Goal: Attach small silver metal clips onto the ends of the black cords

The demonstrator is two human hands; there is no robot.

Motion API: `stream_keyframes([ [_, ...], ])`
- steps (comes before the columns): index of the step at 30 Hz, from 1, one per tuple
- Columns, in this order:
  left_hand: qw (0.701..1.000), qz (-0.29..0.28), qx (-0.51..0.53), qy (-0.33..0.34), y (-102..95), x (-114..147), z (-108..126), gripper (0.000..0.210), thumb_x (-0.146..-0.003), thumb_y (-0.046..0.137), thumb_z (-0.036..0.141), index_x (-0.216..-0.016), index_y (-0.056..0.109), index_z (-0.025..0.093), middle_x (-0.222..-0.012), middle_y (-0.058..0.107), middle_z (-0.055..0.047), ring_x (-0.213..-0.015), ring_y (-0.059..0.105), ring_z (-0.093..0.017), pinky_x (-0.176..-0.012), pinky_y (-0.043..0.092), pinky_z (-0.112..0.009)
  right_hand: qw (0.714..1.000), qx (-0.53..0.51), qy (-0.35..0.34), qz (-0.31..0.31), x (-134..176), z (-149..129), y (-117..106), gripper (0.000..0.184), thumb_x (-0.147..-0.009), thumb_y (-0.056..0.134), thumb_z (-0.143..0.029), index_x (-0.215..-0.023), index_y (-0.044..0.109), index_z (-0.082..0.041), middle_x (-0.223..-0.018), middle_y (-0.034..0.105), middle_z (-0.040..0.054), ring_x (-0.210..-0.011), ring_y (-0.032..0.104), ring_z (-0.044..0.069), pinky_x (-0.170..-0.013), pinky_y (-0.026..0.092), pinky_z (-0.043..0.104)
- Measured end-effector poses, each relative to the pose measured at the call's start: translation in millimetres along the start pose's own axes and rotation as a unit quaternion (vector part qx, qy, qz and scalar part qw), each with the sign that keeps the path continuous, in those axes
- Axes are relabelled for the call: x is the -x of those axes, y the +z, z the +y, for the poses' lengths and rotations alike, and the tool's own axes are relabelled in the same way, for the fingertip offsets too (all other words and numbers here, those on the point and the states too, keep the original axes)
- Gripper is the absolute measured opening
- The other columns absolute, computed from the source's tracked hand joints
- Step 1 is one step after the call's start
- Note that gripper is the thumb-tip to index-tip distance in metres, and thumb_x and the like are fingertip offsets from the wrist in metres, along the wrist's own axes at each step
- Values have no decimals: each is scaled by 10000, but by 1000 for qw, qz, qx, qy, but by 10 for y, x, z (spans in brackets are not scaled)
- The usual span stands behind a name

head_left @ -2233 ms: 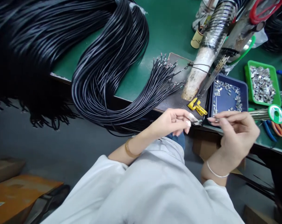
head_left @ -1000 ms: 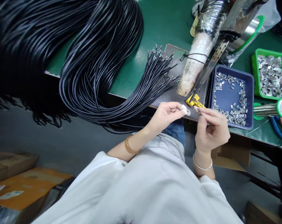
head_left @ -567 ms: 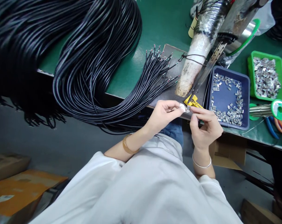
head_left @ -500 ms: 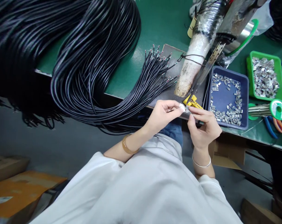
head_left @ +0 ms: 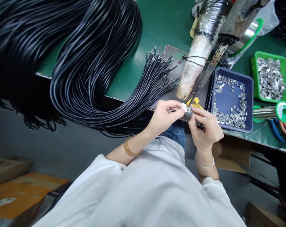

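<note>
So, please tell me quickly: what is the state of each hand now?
Left hand: closed, pinching a small shiny piece.
Right hand: at the same piece; whether it also grips, I cannot tell.

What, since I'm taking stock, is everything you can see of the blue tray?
The blue tray is a shallow, open rectangle with rounded corners and looks plastic. It sits upright on the green bench, left of the green tray. Small shiny metal pieces lie inside, thickest toward the front, with blue floor showing between. The right hand is near its front left corner; contact is unclear.
</note>
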State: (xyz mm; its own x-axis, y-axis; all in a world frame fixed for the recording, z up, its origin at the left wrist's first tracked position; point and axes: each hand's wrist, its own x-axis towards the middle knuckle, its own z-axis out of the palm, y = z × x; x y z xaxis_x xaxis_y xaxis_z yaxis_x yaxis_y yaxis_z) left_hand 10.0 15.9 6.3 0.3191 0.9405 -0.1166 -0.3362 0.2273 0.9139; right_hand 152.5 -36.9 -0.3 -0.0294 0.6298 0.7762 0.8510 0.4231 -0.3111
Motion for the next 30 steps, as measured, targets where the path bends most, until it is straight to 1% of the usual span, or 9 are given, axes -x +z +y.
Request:
stream_keyframes([
  [4, 1000, -4, 4, -18, -16, 5, 13, 70, -694, 743, 210, -677, 717, 148, -539, 558, 45, -583, 550, -76, -600, 464, -202, 1000, 10, -10, -2, 13, 17, 8, 216, -795, 717, -68, -872, 602, -234, -971, 785, 0, -831, 758, 139, -759, 613, 235],
  [7, 1000, 5, -2, -25, -20, 9, 11, 94, -679, 761, 223, -661, 706, 148, -539, 540, 42, -591, 541, -82, -581, 447, -205, 1000, 16, -10, -6, 23, 24, 9, 195, -813, 708, -87, -875, 600, -237, -971, 785, -1, -830, 758, 135, -759, 616, 237],
  [10, 1000, 4, 3, -26, -20, 10, 11, 95, -679, 752, 215, -644, 698, 145, -540, 536, 43, -587, 535, -78, -589, 452, -205, 1000, 4, 6, -10, 29, 22, 10, 176, -829, 690, -95, -878, 599, -238, -968, 784, 3, -833, 757, 139, -756, 619, 253],
  [14, 1000, 2, -10, -24, -17, 16, 23, 66, -679, 736, 187, -652, 701, 138, -557, 578, 37, -577, 537, -73, -607, 477, -202, 1000, -19, 9, -6, 31, 18, 20, 206, -807, 700, -71, -883, 605, -237, -982, 783, 5, -845, 757, 145, -759, 620, 258],
  [19, 998, 34, -46, -14, 6, 23, 12, 83, -661, 735, 180, -700, 726, 107, -684, 704, -17, -639, 617, -98, -633, 521, -199, 1000, -13, -9, -6, 25, 27, 28, 232, -786, 718, -51, -891, 607, -225, -1011, 781, 17, -867, 758, 142, -777, 615, 233],
  [21, 997, 41, -59, 0, 17, 20, 3, 83, -669, 723, 177, -707, 729, 103, -697, 713, -24, -641, 624, -101, -612, 514, -187, 1000, -5, -8, -8, 20, 27, 28, 211, -804, 708, -69, -890, 604, -231, -1013, 780, 15, -875, 758, 146, -775, 618, 240],
  [24, 997, 35, -73, 17, 29, 6, 5, 77, -697, 694, 163, -724, 739, 107, -704, 717, -25, -638, 624, -99, -601, 510, -177, 1000, -6, 8, -8, 12, 21, 29, 184, -823, 696, -97, -891, 601, -238, -1022, 776, 18, -884, 756, 152, -774, 622, 256],
  [30, 996, 34, -75, 26, 43, -12, 40, 75, -714, 685, 163, -711, 738, 111, -672, 699, -17, -607, 596, -89, -588, 504, -173, 1000, -19, 18, -8, -30, 7, 23, 209, -800, 715, -92, -914, 615, -236, -1032, 769, 26, -901, 751, 165, -784, 630, 273],
])
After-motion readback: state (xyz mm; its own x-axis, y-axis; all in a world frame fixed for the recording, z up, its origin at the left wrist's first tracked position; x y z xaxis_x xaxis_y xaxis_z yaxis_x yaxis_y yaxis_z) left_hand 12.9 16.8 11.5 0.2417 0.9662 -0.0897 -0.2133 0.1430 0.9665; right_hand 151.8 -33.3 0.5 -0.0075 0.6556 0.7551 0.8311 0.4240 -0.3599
